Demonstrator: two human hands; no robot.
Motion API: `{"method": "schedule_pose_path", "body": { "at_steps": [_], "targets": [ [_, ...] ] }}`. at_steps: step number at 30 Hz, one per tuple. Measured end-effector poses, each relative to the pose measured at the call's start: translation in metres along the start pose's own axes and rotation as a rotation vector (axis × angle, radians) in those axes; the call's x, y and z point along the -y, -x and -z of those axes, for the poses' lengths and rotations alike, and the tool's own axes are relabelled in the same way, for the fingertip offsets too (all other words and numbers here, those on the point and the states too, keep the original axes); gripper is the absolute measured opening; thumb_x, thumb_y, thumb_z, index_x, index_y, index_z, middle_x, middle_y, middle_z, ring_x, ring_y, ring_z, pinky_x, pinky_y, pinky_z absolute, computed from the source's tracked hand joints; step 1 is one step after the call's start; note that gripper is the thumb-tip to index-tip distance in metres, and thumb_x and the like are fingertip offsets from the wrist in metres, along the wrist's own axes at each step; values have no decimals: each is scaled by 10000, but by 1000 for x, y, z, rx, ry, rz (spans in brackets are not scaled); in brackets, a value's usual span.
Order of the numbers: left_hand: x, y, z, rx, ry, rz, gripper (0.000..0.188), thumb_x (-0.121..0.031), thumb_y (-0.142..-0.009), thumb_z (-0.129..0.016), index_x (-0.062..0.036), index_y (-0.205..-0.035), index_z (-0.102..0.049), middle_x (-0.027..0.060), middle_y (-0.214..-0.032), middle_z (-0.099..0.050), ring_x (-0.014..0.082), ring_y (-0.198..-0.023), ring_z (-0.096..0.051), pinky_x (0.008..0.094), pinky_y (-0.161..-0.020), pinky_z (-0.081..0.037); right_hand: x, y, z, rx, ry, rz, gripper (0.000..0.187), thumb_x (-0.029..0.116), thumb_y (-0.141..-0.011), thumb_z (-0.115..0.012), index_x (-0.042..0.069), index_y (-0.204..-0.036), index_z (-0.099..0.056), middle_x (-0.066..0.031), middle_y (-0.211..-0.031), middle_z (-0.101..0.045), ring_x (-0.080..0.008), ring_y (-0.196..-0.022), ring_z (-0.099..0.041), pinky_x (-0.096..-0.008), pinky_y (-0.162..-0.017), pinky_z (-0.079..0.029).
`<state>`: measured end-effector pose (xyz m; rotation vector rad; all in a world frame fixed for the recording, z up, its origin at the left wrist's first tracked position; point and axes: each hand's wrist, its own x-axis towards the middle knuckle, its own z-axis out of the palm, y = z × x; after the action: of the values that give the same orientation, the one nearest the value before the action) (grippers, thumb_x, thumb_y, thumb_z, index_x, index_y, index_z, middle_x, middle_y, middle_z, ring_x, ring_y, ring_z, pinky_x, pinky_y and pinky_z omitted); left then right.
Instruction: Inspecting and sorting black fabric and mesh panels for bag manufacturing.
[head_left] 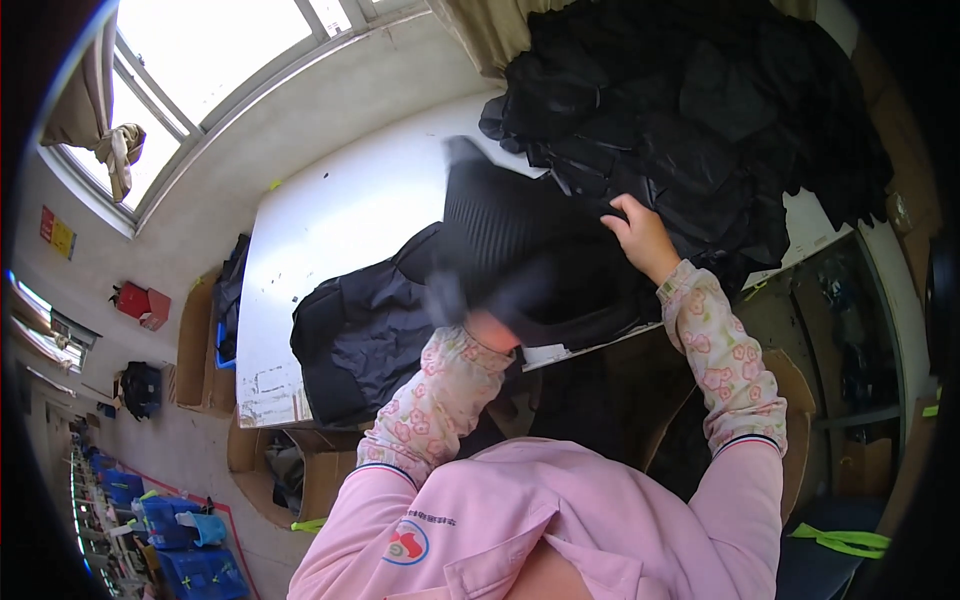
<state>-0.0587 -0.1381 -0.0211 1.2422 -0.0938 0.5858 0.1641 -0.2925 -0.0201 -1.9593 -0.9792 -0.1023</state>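
A black sewn fabric piece (540, 240) with a ribbed panel hangs between my hands, blurred by motion at its left side. My right hand (642, 235) pinches its upper right edge between thumb and fingers. Under its lower left part is my left hand (490, 332), blurred, its fingers hidden by the cloth. Another black fabric piece (365, 315) lies spread on the white table (330, 220), left of my left hand. Beyond my right hand rises a large heap of black fabric pieces (700, 110).
Cardboard boxes (255, 470) stand below the table's front left corner, with dark cloth inside. Another cardboard box (793, 410) is by my right forearm. A window (215, 60) and wall border the table's far side. Blue bins (200, 570) stand on the floor at far left.
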Motion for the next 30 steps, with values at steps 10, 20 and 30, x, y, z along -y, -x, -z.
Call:
{"method": "schedule_pose_path", "body": {
  "at_steps": [10, 20, 30],
  "targets": [
    [-66, -40, 169, -290, 116, 243, 250, -305, -1009, -496, -99, -1090, -613, 23, -1043, -667, 154, -896, -631, 355, -819, -506, 54, -5, 150, 158, -1160, -389, 225, 201, -969, -583, 12, -1082, -624, -54, -985, -685, -142, -847, -670, -259, -765, -545],
    [74, -36, 101, -169, 256, 632, 240, -341, -990, -522, -112, -1015, -588, 50, -952, -647, 146, -767, -636, 329, -689, -538, 307, -55, 77, 414, -1228, 204, 378, 223, -839, -736, -37, -1066, -582, -37, -801, -628, -71, -677, -601, -236, -555, -467],
    [15, 54, -22, 501, -243, 724, 131, -82, -915, -607, -24, -1032, -602, 88, -1056, -613, 231, -1052, -575, 335, -924, -444, 282, -109, 41, 34, -1286, 111, 840, 81, -784, -769, -105, -1400, -228, -224, -1119, -555, -251, -824, -648, -325, -569, -546]
  ]
}}
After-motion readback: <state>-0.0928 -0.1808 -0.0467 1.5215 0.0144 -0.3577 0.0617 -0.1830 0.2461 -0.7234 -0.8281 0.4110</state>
